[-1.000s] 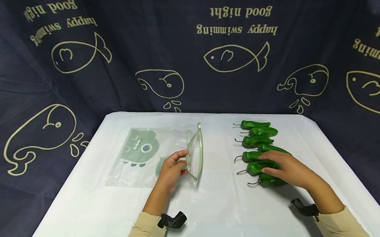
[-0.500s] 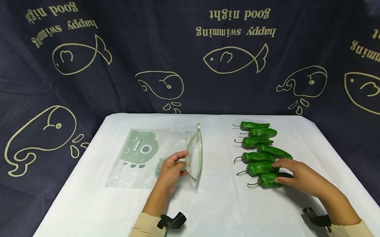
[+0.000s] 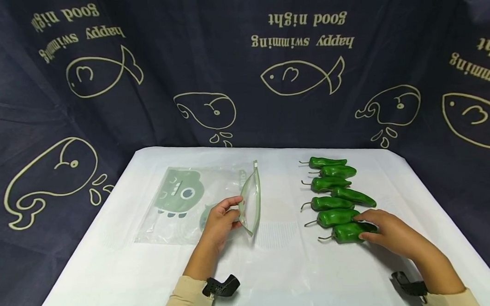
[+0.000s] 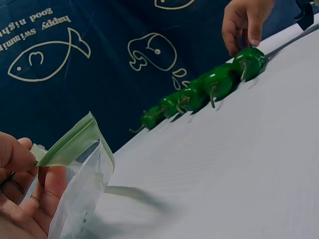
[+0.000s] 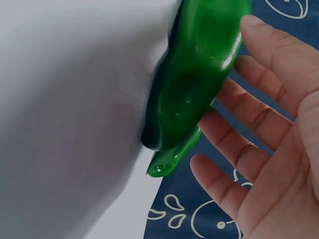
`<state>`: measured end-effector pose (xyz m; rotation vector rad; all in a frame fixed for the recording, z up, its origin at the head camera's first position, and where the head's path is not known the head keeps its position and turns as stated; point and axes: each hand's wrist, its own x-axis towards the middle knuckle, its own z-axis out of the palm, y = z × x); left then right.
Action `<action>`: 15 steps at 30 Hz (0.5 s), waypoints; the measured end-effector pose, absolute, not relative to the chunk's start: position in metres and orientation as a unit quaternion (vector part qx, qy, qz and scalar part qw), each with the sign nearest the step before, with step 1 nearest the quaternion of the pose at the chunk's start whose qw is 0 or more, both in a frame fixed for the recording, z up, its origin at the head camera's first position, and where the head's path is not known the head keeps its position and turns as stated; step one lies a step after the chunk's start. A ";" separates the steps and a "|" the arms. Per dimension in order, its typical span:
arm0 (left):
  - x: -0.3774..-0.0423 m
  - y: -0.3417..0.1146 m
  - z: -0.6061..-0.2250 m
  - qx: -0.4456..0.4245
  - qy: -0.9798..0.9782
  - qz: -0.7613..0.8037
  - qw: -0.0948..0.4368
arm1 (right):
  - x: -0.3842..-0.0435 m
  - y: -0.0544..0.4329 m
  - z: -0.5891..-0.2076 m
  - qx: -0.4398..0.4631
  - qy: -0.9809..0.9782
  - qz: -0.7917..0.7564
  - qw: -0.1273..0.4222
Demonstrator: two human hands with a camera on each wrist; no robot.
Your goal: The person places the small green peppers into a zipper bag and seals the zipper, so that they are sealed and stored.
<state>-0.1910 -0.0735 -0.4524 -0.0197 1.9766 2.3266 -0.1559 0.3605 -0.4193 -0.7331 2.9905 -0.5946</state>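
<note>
My left hand (image 3: pixel 222 220) pinches the green rim of a clear zip bag (image 3: pixel 249 206) between thumb and fingers; the left wrist view shows the thumb on the bag's green strip (image 4: pixel 75 137). The bag lies flat to the left, printed with a green one-eyed monster, and its mouth gapes to the right. My right hand (image 3: pixel 388 228) reaches over the nearest green pepper (image 3: pixel 346 233), fingers on the far side and thumb on the near side. Its fingers are spread and relaxed beside that pepper (image 5: pixel 199 74) in the right wrist view; firm contact cannot be made out.
Several other green peppers (image 3: pixel 331 183) lie in a column on the right of the white table (image 3: pixel 276 271), stems pointing left. A dark blue curtain (image 3: pixel 239 42) with fish and whale drawings hangs behind the table.
My right hand has moved right and nearer to me, from over the middle peppers to the nearest one's right end. The left hand keeps its place on the bag.
</note>
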 end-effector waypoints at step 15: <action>-0.191 -0.074 -0.451 -0.002 0.648 0.760 0.040 | -0.158 0.359 -0.423 -0.254 0.953 -0.164 -0.017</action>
